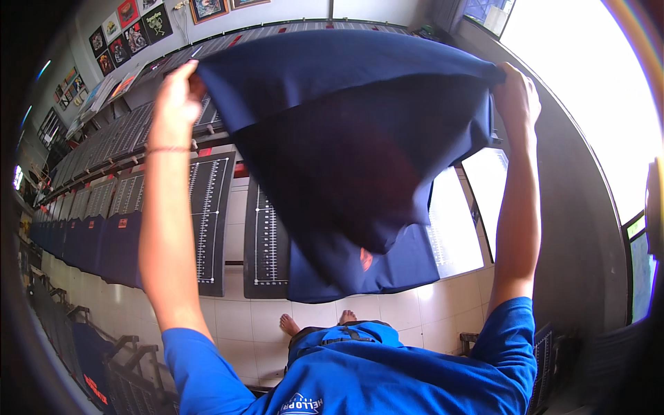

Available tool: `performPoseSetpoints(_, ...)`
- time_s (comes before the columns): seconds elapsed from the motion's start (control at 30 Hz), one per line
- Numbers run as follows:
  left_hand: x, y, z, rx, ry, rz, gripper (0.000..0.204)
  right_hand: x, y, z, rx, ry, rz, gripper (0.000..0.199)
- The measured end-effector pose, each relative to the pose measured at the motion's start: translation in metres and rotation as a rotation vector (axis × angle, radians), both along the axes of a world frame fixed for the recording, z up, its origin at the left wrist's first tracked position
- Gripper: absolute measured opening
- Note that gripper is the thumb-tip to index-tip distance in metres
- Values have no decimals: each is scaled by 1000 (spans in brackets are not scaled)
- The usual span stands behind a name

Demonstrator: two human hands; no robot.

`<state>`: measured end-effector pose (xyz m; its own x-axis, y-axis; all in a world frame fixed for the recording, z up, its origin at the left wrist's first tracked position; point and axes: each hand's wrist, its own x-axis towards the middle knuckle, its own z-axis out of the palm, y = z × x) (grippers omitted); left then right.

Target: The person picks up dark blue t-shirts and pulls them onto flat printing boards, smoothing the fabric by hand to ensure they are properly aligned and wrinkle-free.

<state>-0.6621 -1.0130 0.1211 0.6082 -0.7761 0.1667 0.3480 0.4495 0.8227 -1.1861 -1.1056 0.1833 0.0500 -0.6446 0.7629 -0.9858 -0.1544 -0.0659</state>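
A navy blue cloth [332, 104] hangs spread out between my raised hands, its lower part folded and drooping toward me. My left hand [181, 97] is closed on its upper left corner, and my right hand [520, 97] grips the upper right corner. Whether the cloth is a whole garment or a cut panel, I cannot tell. Below it lies another navy cloth [411, 259] on a board, with a small orange print [366, 259] partly covered by the hanging one.
Dark boards with white ruler marks [209, 221] [266, 242] stand in a row before me. Farther left, several boards carry navy cloths with orange prints [123, 223]. Long racks of boards [104, 149] run behind. A wall [570, 180] and bright window are at right.
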Motion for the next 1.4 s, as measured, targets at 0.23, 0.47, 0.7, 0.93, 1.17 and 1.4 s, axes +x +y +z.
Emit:
performPoseSetpoints(0.23,-85,-48,16,-91,30,81,12,-89,-37,-2,11,-538,283,34)
performPoseSetpoints(0.47,-216,128,14,54,-256,235,12,-192,84,-75,-24,-772,834,24)
performPoseSetpoints(0.7,-239,242,-156,437,-368,190,20,-214,181,-230,462,-1109,743,44)
performPoseSetpoints(0.93,-262,291,-362,728,-92,67,31,-222,216,-391,705,-1674,615,32)
performPoseSetpoints(1.17,-263,315,-437,888,-195,-38,17,-242,237,-466,809,-1719,494,33)
performPoseSetpoints(1.4,-260,339,-457,1039,-520,103,15,-260,250,-488,1267,-1551,273,39)
